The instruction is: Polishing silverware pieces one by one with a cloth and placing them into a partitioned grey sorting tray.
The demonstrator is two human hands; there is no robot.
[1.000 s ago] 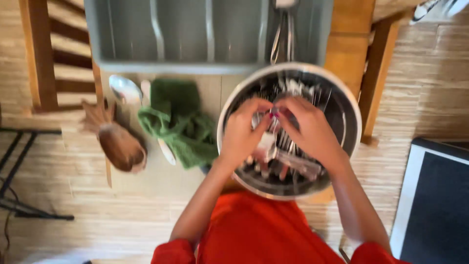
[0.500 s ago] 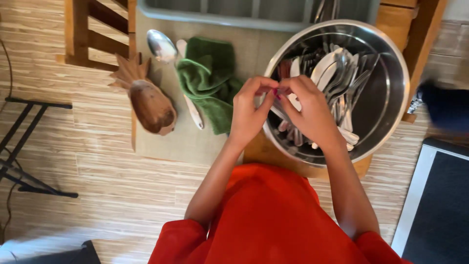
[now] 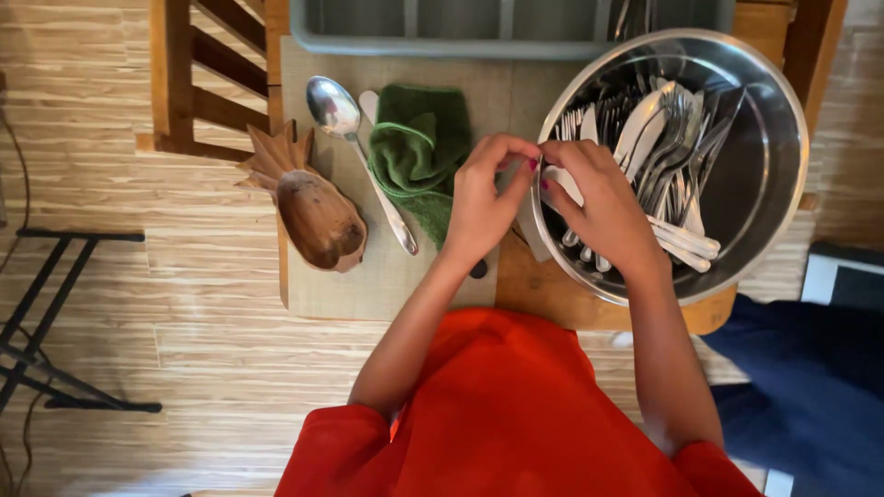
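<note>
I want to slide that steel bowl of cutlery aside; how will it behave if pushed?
The steel bowl looks heaped with cutlery, so probably heavy for its size. Its rounded wall suggests it may rock rather than slide cleanly. It sits at the table's front edge, so a push toward the person risks tipping it.

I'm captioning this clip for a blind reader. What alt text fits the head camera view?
Seen from above, a person's left hand and right hand meet over the rim of a steel bowl full of cutlery, pinching one pale piece between them. Left of the bowl lie a green cloth, a large spoon and a wooden pineapple-shaped dish.
</note>
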